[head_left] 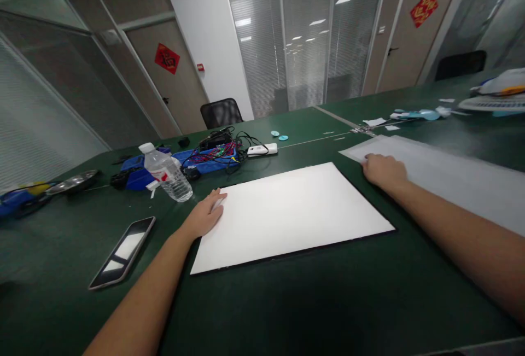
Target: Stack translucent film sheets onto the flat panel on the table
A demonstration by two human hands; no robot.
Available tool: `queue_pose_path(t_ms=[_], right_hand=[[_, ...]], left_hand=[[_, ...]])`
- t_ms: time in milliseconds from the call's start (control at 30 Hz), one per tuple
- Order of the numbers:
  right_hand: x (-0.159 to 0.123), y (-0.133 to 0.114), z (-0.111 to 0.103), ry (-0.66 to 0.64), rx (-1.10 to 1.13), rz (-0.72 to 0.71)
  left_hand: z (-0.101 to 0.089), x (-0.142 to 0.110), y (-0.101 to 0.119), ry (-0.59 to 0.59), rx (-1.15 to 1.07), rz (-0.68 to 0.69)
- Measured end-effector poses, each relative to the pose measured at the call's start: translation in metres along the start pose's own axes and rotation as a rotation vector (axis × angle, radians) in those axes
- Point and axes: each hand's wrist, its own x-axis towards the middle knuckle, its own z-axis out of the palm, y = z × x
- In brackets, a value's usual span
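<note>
A flat white rectangular panel (283,214) with thin dark edges lies on the green table. My left hand (206,212) rests on the panel's left edge, fingers stretched over its surface and holding nothing. To the right of the panel is a translucent white sheet (443,173), running off toward the right edge of the view. My right hand (383,171) has its fingers closed on the sheet's left end, near the far corner; the fingertips are partly hidden.
Left of the panel are a phone (123,252) and a tilted-looking clear water bottle (166,173). Blue trays (205,165) with tangled wires and a white power strip (262,150) sit behind. Paper scraps (374,122) and a light-blue item (424,114) lie at the far right.
</note>
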Motion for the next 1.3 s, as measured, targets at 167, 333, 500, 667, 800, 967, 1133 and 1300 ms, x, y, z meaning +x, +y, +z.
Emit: queue_pose_path(t_ms=[167,333,500,667,800,967,1133,1300], right_hand=[[-0.017,-0.014,-0.024,0.125,0.033,-0.03],[-0.059,-0.05,-0.04,0.185,-0.003,-0.291],[-0.115,-0.095,-0.038,0.118,0.005,-0.892],[-0.144,-0.111,-0.039,0.211,0.245,-1.085],[-0.116,-0.094,-0.041,0.209,0.278,-0.792],[-0.058,-0.055,-0.028,0.196,0.04,-0.456],[-0.047,-0.045,-0.014,0.073,-0.027,-0.398],[-0.076,-0.072,-0.02,0.001,-0.031,-0.493]], left_hand=[[0.0,0.001,0.0,0.004,0.009,-0.03],[0.0,0.003,0.001,0.015,0.035,-0.039],[-0.002,0.002,0.006,0.047,0.059,-0.015],[-0.002,0.002,0.004,0.048,0.077,0.015],[0.0,0.002,-0.002,0.058,0.075,0.05],[0.003,0.001,-0.008,0.055,0.056,0.049],[0.006,-0.001,-0.01,0.058,0.046,0.01],[0.004,-0.003,-0.005,0.038,0.048,-0.016]])
